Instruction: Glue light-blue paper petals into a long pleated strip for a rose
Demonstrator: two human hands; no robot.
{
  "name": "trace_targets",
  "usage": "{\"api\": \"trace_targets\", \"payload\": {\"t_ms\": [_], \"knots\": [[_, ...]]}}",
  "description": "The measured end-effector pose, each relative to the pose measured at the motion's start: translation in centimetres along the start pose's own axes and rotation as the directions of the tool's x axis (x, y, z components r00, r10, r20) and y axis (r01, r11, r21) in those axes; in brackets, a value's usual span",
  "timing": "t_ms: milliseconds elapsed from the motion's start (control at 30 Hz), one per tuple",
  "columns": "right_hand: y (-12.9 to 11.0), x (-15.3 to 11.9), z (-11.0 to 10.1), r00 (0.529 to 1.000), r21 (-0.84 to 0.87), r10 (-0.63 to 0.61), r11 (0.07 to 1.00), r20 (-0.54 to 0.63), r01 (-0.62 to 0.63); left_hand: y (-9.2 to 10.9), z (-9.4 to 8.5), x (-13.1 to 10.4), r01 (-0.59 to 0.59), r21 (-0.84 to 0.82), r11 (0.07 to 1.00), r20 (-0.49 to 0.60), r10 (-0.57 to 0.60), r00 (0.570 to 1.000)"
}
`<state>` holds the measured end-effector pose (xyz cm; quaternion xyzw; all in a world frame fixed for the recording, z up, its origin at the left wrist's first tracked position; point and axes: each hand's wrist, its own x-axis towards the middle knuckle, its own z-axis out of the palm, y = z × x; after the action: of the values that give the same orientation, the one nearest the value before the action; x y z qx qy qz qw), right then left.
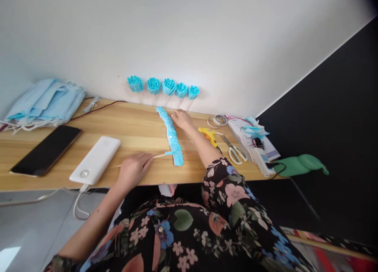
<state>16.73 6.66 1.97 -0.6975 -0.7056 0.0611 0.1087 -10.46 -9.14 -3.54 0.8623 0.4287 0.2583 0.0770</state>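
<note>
A ruffled light-blue fabric strip (170, 132) lies lengthwise on the wooden table, running away from me. My left hand (134, 167) is closed on a thin wooden stick (159, 156). A small blue piece (169, 153) at the stick's tip rests against the near end of the strip. Bent over the right edge of the strip, towards its far end, is my right hand (182, 119). Its fingers are drawn together there and their tips are partly hidden. Several blue fabric roses (169, 86) on sticks lean against the wall behind the strip.
Left on the table (130, 130) are blue face masks (47, 102), a black phone (47, 149) and a white power bank (96, 159) with a cable. To the right lie a yellow glue gun (208, 135), scissors (234, 151), tape rings (217, 121), papers (236, 126) and a power strip (262, 161).
</note>
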Motion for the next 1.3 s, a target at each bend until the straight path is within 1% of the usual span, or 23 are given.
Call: {"api": "trace_targets", "payload": {"t_ms": [100,200,300,400,433,500,567,600,633,667,733,800,867,933,967,1033,1067,1167,1200,1233,1300], "knots": [[-0.7,3.2,0.4,0.997,-0.004,0.039,0.999,0.069,-0.039,-0.1,0.4,-0.2,-0.028,0.009,1.0,-0.024,0.028,0.999],[-1.1,5.5,1.3,0.99,0.029,0.051,0.998,0.132,-0.055,-0.2,0.6,-0.3,-0.033,0.004,0.999,-0.037,0.033,0.999],[-1.3,6.0,2.4,0.989,0.11,0.024,0.993,0.148,-0.041,-0.2,0.5,-0.3,-0.042,-0.019,0.999,-0.039,0.041,0.998],[-1.1,4.8,3.1,0.992,0.214,-0.021,0.977,0.121,-0.005,-0.1,0.4,-0.3,-0.051,-0.046,0.998,-0.036,0.049,0.998],[-0.9,4.1,3.0,0.995,0.257,-0.04,0.966,0.096,0.014,-0.1,0.4,-0.3,-0.052,-0.053,0.997,-0.036,0.05,0.998],[-0.3,2.7,2.1,0.997,0.396,-0.081,0.915,0.003,0.073,0.0,0.3,-0.3,-0.06,-0.06,0.996,-0.04,0.058,0.998],[0.4,1.4,0.2,0.982,0.599,-0.093,0.782,-0.164,0.174,0.0,0.3,-0.3,-0.077,-0.059,0.995,-0.046,0.074,0.996],[0.8,1.1,-1.1,0.969,0.656,-0.082,0.722,-0.232,0.218,0.0,0.2,-0.3,-0.084,-0.059,0.995,-0.046,0.081,0.996],[1.1,0.9,-2.4,0.95,0.677,-0.064,0.687,-0.306,0.264,0.0,0.2,-0.3,-0.089,-0.059,0.994,-0.042,0.087,0.995],[1.3,0.9,-3.6,0.926,0.673,-0.053,0.671,-0.375,0.311,0.0,0.1,-0.3,-0.092,-0.063,0.994,-0.037,0.09,0.995],[1.6,1.5,-5.7,0.886,0.657,-0.036,0.658,-0.462,0.369,0.0,0.0,-0.3,-0.088,-0.072,0.994,-0.028,0.086,0.996],[1.7,2.8,-6.8,0.854,0.606,0.001,0.705,-0.52,0.368,-0.1,-0.1,-0.3,-0.08,-0.074,0.994,-0.024,0.079,0.997],[1.8,4.7,-7.0,0.82,0.524,0.05,0.79,-0.571,0.317,-0.1,-0.1,-0.3,-0.08,-0.07,0.994,-0.031,0.078,0.996],[1.8,6.7,-6.7,0.784,0.439,0.082,0.862,-0.615,0.255,-0.1,-0.1,-0.3,-0.082,-0.063,0.995,-0.033,0.08,0.996],[1.7,7.5,-6.4,0.772,0.398,0.077,0.886,-0.631,0.237,-0.1,-0.2,-0.3,-0.08,-0.062,0.995,-0.033,0.078,0.996],[1.8,9.0,-5.8,0.759,0.326,0.052,0.92,-0.649,0.216,0.0,-0.2,-0.2,-0.069,-0.057,0.996,-0.03,0.067,0.997],[1.8,9.4,-5.5,0.762,0.295,0.039,0.934,-0.647,0.203,0.0,-0.2,-0.2,-0.063,-0.056,0.996,-0.028,0.061,0.998],[1.9,9.9,-4.8,0.786,0.23,0.035,0.963,-0.617,0.138,0.1,-0.3,-0.2,-0.049,-0.051,0.997,-0.027,0.048,0.998],[1.9,9.8,-4.7,0.787,0.221,0.04,0.967,-0.616,0.124,0.1,-0.3,-0.2,-0.047,-0.052,0.998,-0.027,0.045,0.999],[1.9,9.7,-4.9,0.778,0.218,0.042,0.968,-0.626,0.123,0.1,-0.3,-0.2,-0.046,-0.055,0.997,-0.027,0.044,0.999],[1.9,9.1,-5.8,0.734,0.216,0.021,0.961,-0.679,0.172,0.0,-0.3,-0.2,-0.044,-0.063,0.997,-0.027,0.043,0.999]]}}
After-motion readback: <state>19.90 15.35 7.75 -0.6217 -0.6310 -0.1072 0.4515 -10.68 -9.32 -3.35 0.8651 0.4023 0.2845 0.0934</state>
